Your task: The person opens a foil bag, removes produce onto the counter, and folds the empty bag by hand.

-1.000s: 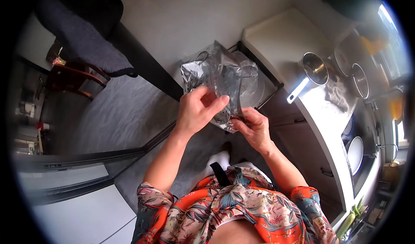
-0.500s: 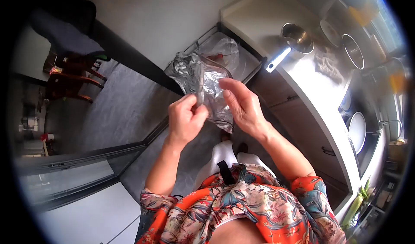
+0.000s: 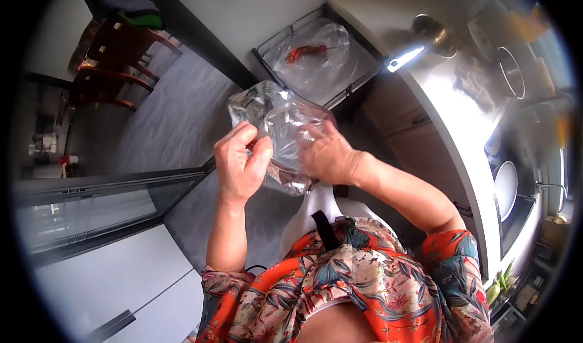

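A shiny silvery plastic bag [image 3: 276,115] hangs between my two hands, spread wide at its mouth. My left hand [image 3: 242,161] is closed on the bag's near left edge, thumb against curled fingers. At the right side of the bag is my right hand [image 3: 328,153], its fingers apart and blurred at the opening; the fingertips are partly hidden by the clear film. Past the bag, a clear plastic bag with red peppers [image 3: 305,53] lies on a black-framed rack [image 3: 364,79].
On the right, the counter [image 3: 446,109] bears a metal pot [image 3: 434,33] with a pale handle, a cloth and a strainer. White dishes [image 3: 505,188] stand by the sink. Wooden chairs [image 3: 106,88] stand at left, beyond a dark door frame. Green vegetables [image 3: 499,288] lie lower right.
The silvery bag has been spread wider. My right hand has moved from the bag's outer face to its opening. The view has shifted, and the red peppers on the rack now show fully.
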A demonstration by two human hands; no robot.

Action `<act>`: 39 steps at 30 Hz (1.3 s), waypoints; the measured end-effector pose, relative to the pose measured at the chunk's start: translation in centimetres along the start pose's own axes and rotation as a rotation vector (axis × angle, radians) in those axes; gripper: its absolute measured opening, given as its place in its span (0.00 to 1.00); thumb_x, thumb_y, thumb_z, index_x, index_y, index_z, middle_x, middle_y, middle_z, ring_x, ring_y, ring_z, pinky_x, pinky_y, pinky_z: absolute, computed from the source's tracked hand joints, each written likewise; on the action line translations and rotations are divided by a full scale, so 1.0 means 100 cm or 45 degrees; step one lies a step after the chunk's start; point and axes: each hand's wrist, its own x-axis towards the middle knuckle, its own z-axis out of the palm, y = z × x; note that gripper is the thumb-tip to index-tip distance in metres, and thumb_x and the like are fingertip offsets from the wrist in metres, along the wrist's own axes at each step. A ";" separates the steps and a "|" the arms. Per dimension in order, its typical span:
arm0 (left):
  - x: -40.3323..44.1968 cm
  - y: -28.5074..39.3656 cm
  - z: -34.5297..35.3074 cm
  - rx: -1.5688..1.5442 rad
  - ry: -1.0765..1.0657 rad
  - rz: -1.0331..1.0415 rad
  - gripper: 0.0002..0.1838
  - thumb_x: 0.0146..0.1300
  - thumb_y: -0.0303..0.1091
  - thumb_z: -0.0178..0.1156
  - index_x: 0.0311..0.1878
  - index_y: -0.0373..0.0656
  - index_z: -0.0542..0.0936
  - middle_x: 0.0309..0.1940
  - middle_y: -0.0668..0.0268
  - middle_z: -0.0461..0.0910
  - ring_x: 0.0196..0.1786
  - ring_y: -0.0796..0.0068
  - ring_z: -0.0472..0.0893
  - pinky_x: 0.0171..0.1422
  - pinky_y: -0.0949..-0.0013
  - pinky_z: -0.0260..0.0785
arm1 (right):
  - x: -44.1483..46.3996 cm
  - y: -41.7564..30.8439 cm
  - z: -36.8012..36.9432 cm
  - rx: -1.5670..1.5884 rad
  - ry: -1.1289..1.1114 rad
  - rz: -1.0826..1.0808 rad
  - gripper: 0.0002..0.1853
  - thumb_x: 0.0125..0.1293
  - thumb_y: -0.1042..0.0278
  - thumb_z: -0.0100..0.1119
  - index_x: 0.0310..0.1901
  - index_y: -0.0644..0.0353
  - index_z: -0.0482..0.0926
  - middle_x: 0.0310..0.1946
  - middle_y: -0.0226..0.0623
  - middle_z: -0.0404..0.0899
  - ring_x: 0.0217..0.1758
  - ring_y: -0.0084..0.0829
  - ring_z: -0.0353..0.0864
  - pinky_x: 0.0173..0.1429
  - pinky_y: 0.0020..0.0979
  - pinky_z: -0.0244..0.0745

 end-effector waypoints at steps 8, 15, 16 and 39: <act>-0.007 -0.001 -0.005 -0.019 0.053 -0.048 0.04 0.49 0.19 0.56 0.22 0.33 0.71 0.18 0.65 0.70 0.20 0.81 0.69 0.25 0.75 0.61 | -0.025 0.021 0.003 0.276 0.277 0.058 0.14 0.63 0.59 0.51 0.42 0.57 0.81 0.51 0.41 0.77 0.66 0.41 0.65 0.68 0.53 0.53; -0.002 0.002 -0.004 -0.124 0.069 -0.073 0.06 0.54 0.18 0.55 0.22 0.35 0.72 0.21 0.75 0.69 0.23 0.90 0.63 0.27 0.80 0.53 | -0.047 0.027 0.004 0.557 0.583 -0.010 0.12 0.58 0.65 0.62 0.45 0.51 0.81 0.41 0.31 0.80 0.53 0.33 0.75 0.65 0.46 0.57; -0.001 0.003 -0.004 -0.120 0.074 -0.113 0.06 0.53 0.19 0.56 0.22 0.35 0.72 0.19 0.74 0.69 0.22 0.89 0.65 0.26 0.79 0.55 | -0.053 0.028 0.002 0.636 0.673 -0.068 0.14 0.57 0.65 0.63 0.46 0.51 0.81 0.41 0.33 0.80 0.51 0.34 0.76 0.63 0.45 0.59; 0.004 0.016 -0.002 -0.698 -0.152 -0.291 0.11 0.58 0.29 0.67 0.43 0.36 0.80 0.33 0.72 0.77 0.35 0.87 0.75 0.38 0.81 0.69 | -0.060 -0.019 -0.043 0.706 0.982 -0.172 0.09 0.56 0.64 0.66 0.40 0.49 0.83 0.28 0.28 0.78 0.30 0.31 0.79 0.34 0.33 0.69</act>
